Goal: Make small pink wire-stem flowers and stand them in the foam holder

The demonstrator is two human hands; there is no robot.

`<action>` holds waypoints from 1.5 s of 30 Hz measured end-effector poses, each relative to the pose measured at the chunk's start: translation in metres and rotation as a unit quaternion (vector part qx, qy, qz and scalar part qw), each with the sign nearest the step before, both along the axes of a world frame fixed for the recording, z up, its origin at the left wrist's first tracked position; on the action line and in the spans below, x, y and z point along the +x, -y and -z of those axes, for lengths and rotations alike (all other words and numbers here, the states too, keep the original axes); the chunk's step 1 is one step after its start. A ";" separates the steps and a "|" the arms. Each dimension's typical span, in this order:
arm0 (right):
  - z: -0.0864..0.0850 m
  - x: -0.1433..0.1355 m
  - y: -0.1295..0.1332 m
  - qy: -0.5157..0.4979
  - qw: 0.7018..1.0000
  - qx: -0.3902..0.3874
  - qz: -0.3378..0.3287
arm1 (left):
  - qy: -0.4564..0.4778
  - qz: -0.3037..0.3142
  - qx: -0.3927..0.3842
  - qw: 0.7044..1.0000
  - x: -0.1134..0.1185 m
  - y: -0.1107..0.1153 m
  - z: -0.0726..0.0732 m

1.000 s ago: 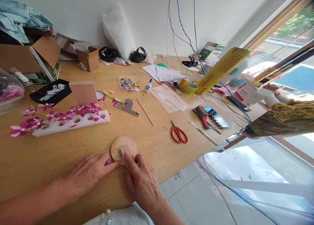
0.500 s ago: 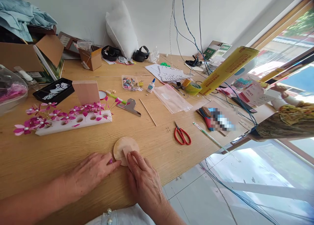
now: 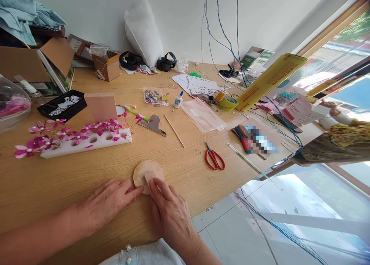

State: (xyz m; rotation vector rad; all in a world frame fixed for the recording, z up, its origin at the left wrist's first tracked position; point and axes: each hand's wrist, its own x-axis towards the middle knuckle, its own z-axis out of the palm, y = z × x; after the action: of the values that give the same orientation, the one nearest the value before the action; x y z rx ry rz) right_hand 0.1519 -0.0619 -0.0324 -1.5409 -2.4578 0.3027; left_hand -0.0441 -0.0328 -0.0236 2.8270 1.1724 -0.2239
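A round pale wooden disc (image 3: 141, 171) lies flat on the table in front of me. My right hand (image 3: 170, 207) pinches a small flat wooden block (image 3: 149, 176) and presses it down over the disc. To the left, my left hand (image 3: 111, 199) has its fingers curled, one fingertip touching the disc's edge. A small purple petal-like piece (image 3: 129, 189) shows between its fingers, mostly hidden, with thin wire-like strands below. Behind it, pink flowers (image 3: 63, 134) with pearl centres stand in and lean over a white foam strip (image 3: 86, 143) with round holes.
Red-handled scissors (image 3: 214, 159) lie to the right, beyond a thin wooden stick (image 3: 174, 131). Farther back are a glue bottle (image 3: 178, 100), a metal scraper (image 3: 153, 125), a bead box (image 3: 152, 96) and an upright wooden block (image 3: 100, 106). The table's edge (image 3: 214, 200) runs along the right.
Both hands keep nearly the same place, with the left fingertip slightly farther over the disc's edge. The view has shifted slightly.
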 end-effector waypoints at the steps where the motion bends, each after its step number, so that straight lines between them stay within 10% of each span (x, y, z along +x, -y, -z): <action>1: 0.000 0.000 0.000 -0.002 1.000 0.002 -0.001 | -0.006 0.004 -0.001 1.000 0.000 0.000 0.000; 33: -0.007 -0.014 -0.039 0.000 1.000 -0.016 -0.024 | -0.003 -0.002 -0.092 0.996 -0.007 -0.016 -0.004; 45: -0.010 -0.028 -0.063 -0.001 0.999 0.022 -0.041 | 0.021 -0.078 -0.152 0.985 0.000 -0.033 -0.031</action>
State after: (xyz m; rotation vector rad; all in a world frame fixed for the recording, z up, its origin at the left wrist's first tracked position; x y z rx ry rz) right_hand 0.1240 0.0010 -0.0220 -1.4256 -2.5131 0.2624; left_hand -0.0439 0.0004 0.0073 2.4557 1.2253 -0.3027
